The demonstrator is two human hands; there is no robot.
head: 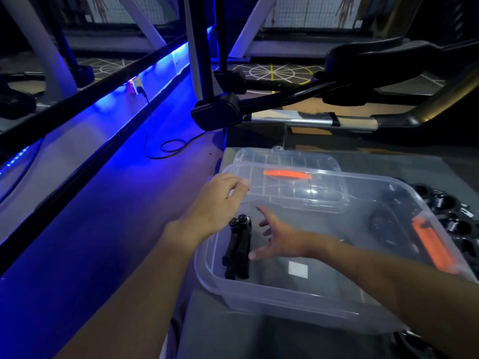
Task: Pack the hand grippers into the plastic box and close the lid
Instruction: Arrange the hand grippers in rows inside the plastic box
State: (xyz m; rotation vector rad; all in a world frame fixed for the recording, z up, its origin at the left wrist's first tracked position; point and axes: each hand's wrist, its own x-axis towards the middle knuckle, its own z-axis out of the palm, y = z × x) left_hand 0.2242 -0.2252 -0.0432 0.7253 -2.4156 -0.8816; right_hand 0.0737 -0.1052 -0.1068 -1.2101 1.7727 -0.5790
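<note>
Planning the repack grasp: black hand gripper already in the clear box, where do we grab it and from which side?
Grip the paired handles mid-length on the hand gripper, coming straight down through the open top of the plastic box. It lies flat along the left wall, so a left approach looks blocked; pinch from above, favouring its right side, where the right hand hovers open.

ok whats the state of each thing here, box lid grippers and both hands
plastic box: open, one hand gripper inside
lid: off, resting across the box's far rim
hand gripper: lying in the box's left end
left hand: grip on the lid's left corner
right hand: open, fingers spread, inside the box
</note>
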